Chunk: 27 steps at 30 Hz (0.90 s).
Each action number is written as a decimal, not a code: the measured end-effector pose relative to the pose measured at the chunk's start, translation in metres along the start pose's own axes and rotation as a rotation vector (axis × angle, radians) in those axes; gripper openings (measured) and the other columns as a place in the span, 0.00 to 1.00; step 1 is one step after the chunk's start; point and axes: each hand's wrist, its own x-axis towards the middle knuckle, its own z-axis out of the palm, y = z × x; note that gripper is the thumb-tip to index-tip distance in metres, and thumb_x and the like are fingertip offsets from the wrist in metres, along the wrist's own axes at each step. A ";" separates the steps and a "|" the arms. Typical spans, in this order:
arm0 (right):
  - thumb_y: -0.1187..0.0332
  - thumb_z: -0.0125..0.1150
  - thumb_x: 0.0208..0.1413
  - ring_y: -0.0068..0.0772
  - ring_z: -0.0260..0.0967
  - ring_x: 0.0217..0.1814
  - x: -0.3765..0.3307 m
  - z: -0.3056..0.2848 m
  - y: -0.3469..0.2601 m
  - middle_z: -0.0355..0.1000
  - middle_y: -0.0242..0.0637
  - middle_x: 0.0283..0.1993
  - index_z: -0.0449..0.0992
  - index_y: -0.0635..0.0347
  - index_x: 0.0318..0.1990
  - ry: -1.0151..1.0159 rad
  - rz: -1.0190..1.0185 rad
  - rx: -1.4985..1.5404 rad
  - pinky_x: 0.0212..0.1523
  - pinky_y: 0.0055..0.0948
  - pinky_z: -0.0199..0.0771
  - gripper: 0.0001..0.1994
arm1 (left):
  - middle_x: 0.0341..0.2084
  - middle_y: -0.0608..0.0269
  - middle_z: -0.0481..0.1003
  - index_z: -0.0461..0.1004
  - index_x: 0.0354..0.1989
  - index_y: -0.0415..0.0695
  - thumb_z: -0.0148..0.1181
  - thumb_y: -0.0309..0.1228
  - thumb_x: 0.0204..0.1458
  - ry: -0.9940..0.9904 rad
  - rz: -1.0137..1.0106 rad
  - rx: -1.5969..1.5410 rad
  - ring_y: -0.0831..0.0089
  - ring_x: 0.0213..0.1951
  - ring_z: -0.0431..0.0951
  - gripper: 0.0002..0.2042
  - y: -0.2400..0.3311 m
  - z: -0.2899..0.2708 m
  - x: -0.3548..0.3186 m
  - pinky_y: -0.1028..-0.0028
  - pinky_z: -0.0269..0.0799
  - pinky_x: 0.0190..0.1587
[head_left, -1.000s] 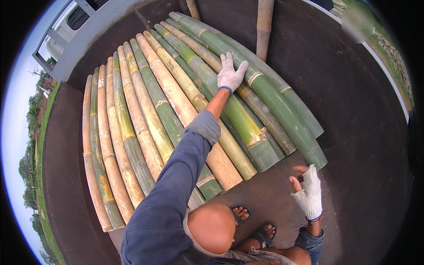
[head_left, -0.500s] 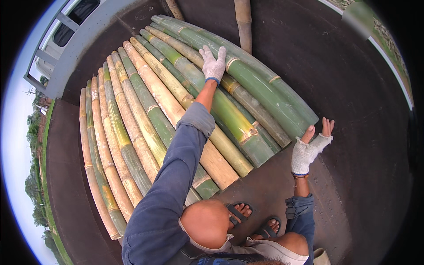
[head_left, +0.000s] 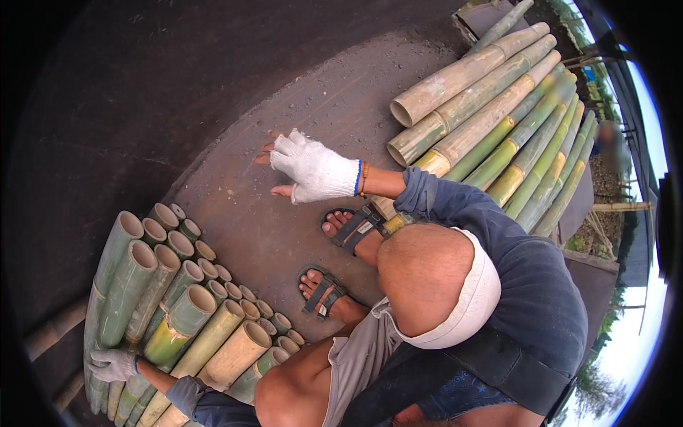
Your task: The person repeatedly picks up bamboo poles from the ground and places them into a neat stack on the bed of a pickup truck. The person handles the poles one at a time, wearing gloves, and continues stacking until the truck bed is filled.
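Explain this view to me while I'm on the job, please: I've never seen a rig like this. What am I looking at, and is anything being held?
There is no machine here. A person works with two gloved hands, and you look down through a wide fisheye camera on their head, so edges bend.

The left hand touches a pile of bamboo poles at lower left; I can't tell whether it grips any. The right hand is open above the dark, gritty floor, holding nothing, with bare fingertips poking from its white glove.

A second bamboo stack lies at upper right. The feet in the middle, in dark sandals, are the wearer's own.
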 end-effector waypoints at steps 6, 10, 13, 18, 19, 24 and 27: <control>0.54 0.85 0.46 0.62 0.56 0.84 -0.120 -0.126 0.191 0.70 0.47 0.71 0.73 0.51 0.73 -0.410 0.271 -0.760 0.79 0.62 0.61 0.44 | 0.67 0.47 0.77 0.79 0.65 0.41 0.68 0.42 0.68 -0.117 0.634 -0.494 0.49 0.67 0.77 0.23 0.187 -0.041 -0.062 0.51 0.72 0.71; 0.56 0.88 0.37 0.62 0.64 0.78 -0.114 -0.149 0.240 0.68 0.45 0.73 0.72 0.50 0.73 -0.635 0.344 -0.593 0.75 0.61 0.69 0.50 | 0.66 0.45 0.77 0.77 0.63 0.40 0.69 0.18 0.53 -0.728 1.062 -1.025 0.40 0.69 0.75 0.26 0.358 -0.080 -0.124 0.46 0.72 0.70; 0.60 0.82 0.37 0.64 0.70 0.72 -0.104 -0.145 0.227 0.68 0.49 0.71 0.75 0.51 0.67 -0.718 0.320 -0.639 0.69 0.58 0.75 0.43 | 0.69 0.51 0.74 0.77 0.66 0.46 0.79 0.32 0.50 -1.060 1.339 -1.035 0.46 0.72 0.72 0.32 0.441 -0.096 -0.176 0.50 0.70 0.71; 0.60 0.81 0.40 0.67 0.75 0.66 -0.083 -0.143 0.135 0.71 0.53 0.68 0.77 0.52 0.67 -0.551 0.040 -0.534 0.65 0.62 0.76 0.40 | 0.80 0.37 0.59 0.51 0.84 0.36 0.83 0.52 0.47 -1.531 1.123 -0.887 0.41 0.79 0.62 0.61 0.500 -0.108 -0.236 0.50 0.62 0.78; 0.59 0.81 0.38 0.66 0.75 0.62 -0.077 -0.144 0.110 0.71 0.52 0.65 0.78 0.54 0.65 -0.455 -0.047 -0.474 0.63 0.61 0.76 0.40 | 0.80 0.35 0.57 0.48 0.84 0.35 0.84 0.54 0.45 -1.635 1.037 -0.833 0.40 0.79 0.62 0.65 0.503 -0.112 -0.238 0.51 0.61 0.79; 0.47 0.76 0.52 0.65 0.71 0.65 -0.037 -0.147 -0.008 0.70 0.54 0.63 0.72 0.61 0.68 -0.053 -0.372 -0.165 0.67 0.62 0.70 0.41 | 0.62 0.43 0.78 0.64 0.75 0.40 0.86 0.50 0.41 -1.759 0.514 -1.013 0.49 0.62 0.83 0.54 0.458 -0.142 -0.188 0.59 0.80 0.65; 0.50 0.82 0.45 0.65 0.66 0.74 -0.028 -0.184 -0.033 0.70 0.54 0.67 0.69 0.59 0.74 -0.273 -0.385 -0.077 0.71 0.62 0.67 0.48 | 0.62 0.46 0.79 0.70 0.72 0.40 0.86 0.50 0.40 -1.741 0.444 -0.997 0.51 0.60 0.85 0.50 0.391 -0.159 -0.134 0.60 0.81 0.63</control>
